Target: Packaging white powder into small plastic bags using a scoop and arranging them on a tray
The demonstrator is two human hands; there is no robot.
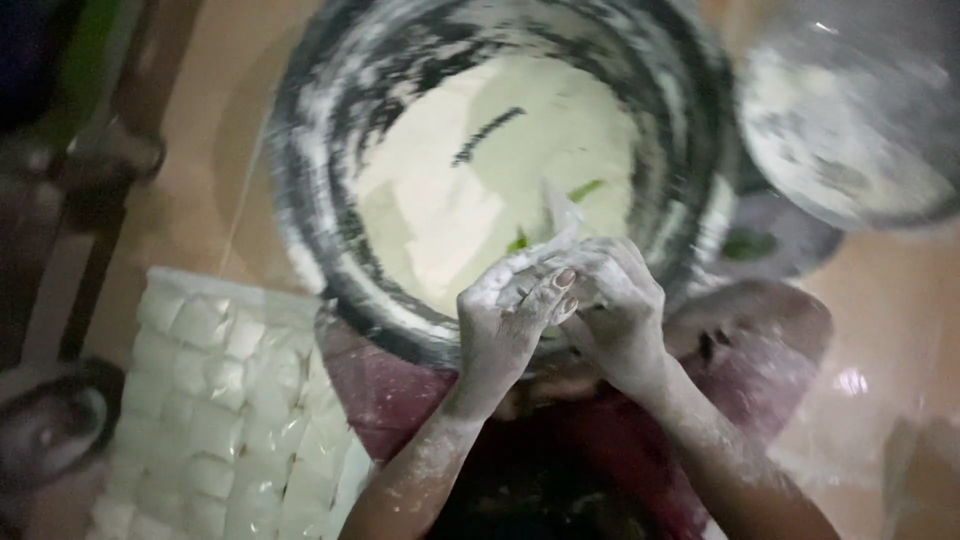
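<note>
A big metal pot (330,250) stands in front of me, its walls dusted white, holding a mass of white flour or dough (480,190). Over its near rim my left hand (505,320) and my right hand (620,305) are pressed together, both coated in flour. Between the fingers they pinch a small piece of thin clear plastic or wrapper (560,215) that sticks up; the frame is blurred, so what it holds is unclear. A green bit (585,190) lies on the white mass near the hands.
A sheet of several white squares in rows (220,400) lies at the lower left. A floured metal lid or bowl (850,120) sits at the upper right. My dark red clothing (400,400) is under the arms. The floor is tan.
</note>
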